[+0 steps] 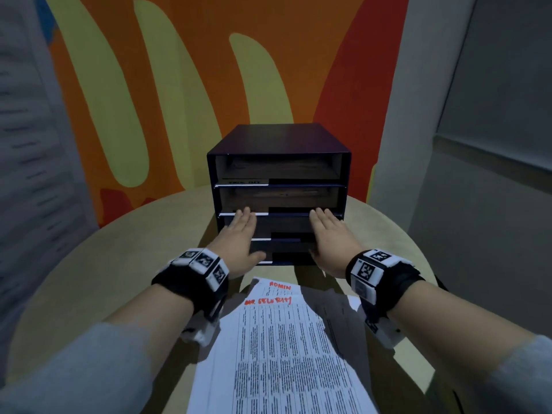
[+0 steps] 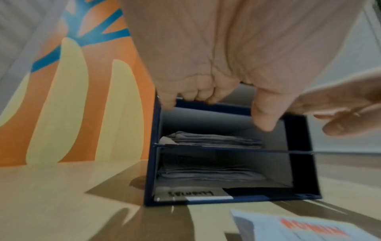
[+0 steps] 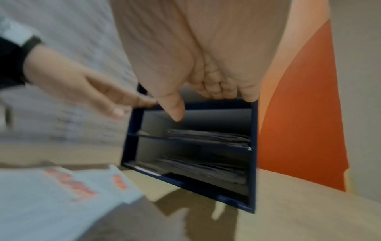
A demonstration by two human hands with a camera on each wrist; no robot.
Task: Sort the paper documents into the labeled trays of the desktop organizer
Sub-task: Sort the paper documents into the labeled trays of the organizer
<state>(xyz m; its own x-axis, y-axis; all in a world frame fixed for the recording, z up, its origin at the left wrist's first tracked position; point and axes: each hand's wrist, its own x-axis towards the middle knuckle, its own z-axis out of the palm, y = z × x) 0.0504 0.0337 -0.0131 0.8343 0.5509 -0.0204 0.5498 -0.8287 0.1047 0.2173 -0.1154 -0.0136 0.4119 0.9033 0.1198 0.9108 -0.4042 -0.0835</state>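
Loose documents (image 1: 277, 348) lie at bench (image 1: 125, 264) near edge. Beyond, I have left hand (image 1: 239, 237) and right hand (image 1: 331, 237) flat, fingers straight, on organizer (image 1: 279, 138) tray fronts, mid-bench; lower trays hold paper.

Round pale wooden table (image 1: 134, 264) carries the dark blue organizer (image 1: 279, 141) and loose printed papers (image 1: 283, 354) just beside it.

Head view looks down and forward over both forearms at the organizer (image 1: 279, 192) on the round table (image 1: 119, 264). Left wrist view sits low and close under the palm, facing the organizer's front (image 2: 233, 163). Right wrist view does likewise (image 3: 191, 150). All three share the organizer and papers (image 1: 283, 348).
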